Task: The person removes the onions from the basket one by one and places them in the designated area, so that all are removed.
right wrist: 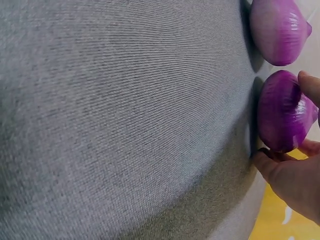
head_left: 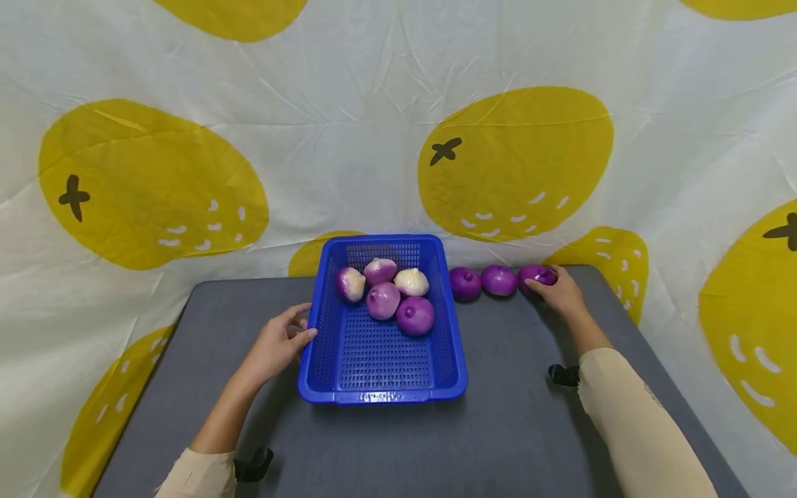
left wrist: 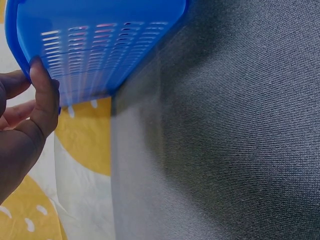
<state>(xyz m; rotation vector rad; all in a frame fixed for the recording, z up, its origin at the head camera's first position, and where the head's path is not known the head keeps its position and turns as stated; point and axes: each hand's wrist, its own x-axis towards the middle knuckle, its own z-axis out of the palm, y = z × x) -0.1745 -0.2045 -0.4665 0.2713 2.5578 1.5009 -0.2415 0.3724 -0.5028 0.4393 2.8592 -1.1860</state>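
Right hand (head_left: 563, 294) is curling its fingers (right wrist: 310, 85) round the rightmost purple onion (head_left: 537, 276), thumb under, finger on top; the onion is sitting on the grey worktop (head_left: 498, 429), last of three in a row beside the blue basket (head_left: 381, 387). Left hand (head_left: 277, 344) is touching the basket's left wall, fingers loosely spread.
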